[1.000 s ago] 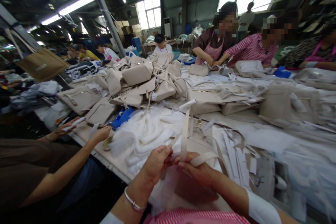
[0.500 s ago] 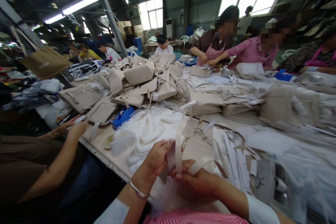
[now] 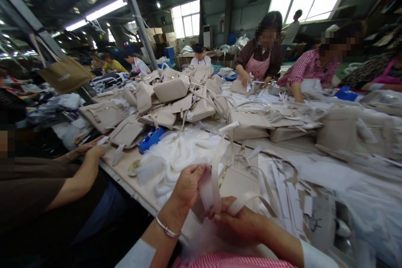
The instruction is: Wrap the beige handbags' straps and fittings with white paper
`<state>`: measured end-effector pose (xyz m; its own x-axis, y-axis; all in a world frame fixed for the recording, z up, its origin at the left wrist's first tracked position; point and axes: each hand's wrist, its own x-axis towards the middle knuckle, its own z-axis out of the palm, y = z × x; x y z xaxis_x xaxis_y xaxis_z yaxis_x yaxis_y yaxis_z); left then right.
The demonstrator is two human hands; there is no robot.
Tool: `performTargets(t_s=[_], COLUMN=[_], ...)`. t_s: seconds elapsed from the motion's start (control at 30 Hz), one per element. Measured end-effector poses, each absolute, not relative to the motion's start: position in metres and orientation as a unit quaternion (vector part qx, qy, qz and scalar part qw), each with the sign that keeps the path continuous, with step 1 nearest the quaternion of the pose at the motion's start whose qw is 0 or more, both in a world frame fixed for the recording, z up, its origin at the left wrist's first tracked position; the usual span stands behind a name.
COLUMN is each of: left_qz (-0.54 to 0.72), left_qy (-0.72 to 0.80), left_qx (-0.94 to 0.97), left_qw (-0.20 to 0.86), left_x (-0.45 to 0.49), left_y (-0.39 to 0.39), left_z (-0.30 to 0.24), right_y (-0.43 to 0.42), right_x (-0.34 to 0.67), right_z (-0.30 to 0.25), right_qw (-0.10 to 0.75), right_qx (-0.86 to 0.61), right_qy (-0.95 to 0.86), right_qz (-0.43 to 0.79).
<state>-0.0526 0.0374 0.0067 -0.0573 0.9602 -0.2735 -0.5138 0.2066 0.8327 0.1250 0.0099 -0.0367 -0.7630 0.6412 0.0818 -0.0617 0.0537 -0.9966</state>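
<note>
A beige handbag [image 3: 241,182] lies on the table before me, with its pale strap [image 3: 215,182] looping up in front. My left hand [image 3: 187,186], wearing a silver bangle, pinches the upper edge of a thin, pale translucent sheet [image 3: 205,188] beside the strap. At the sheet's lower end, my right hand [image 3: 240,217] has its fingers closed, apparently pinching it. Another strap loop [image 3: 243,203] passes over that hand. Part of the bag is hidden behind the straps and hands.
Bunched white wrapping [image 3: 179,155] lies left of the bag, near a blue tape dispenser [image 3: 150,139]. Beige handbags [image 3: 171,88] are piled beyond. White paper strips [image 3: 284,192] lie to the right. A co-worker's hands [image 3: 91,150] are at the left table edge; other people work across the table.
My view has shifted slightly, and more of the pale sheet shows between my hands. Across the table, one co-worker's arm has drawn away from the other's hands and now reaches down to the table.
</note>
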Motion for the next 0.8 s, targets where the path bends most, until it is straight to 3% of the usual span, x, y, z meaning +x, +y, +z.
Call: performTargets(t_s=[0.23, 0.4, 0.67, 0.8], left_qz=[0.537, 0.509, 0.498, 0.484], left_qy=[0.533, 0.554, 0.511, 0.543], left_qx=[0.373, 0.448, 0.429, 0.425], left_qw=[0.537, 0.483, 0.555, 0.539], left_x=[-0.055, -0.057, -0.052, -0.058], left_y=[0.026, 0.020, 0.011, 0.009], left_z=[0.008, 0.012, 0.005, -0.011], right_y=[0.011, 0.015, 0.021, 0.022], right_x=[0.124, 0.123, 0.107, 0.096], right_z=[-0.039, -0.041, -0.021, -0.015], right_qw=[0.250, 0.292, 0.269, 0.291], right_qx=[-0.231, -0.269, -0.233, -0.315], right_qy=[-0.681, -0.641, -0.557, -0.529], right_qz=[0.649, 0.657, 0.751, 0.732])
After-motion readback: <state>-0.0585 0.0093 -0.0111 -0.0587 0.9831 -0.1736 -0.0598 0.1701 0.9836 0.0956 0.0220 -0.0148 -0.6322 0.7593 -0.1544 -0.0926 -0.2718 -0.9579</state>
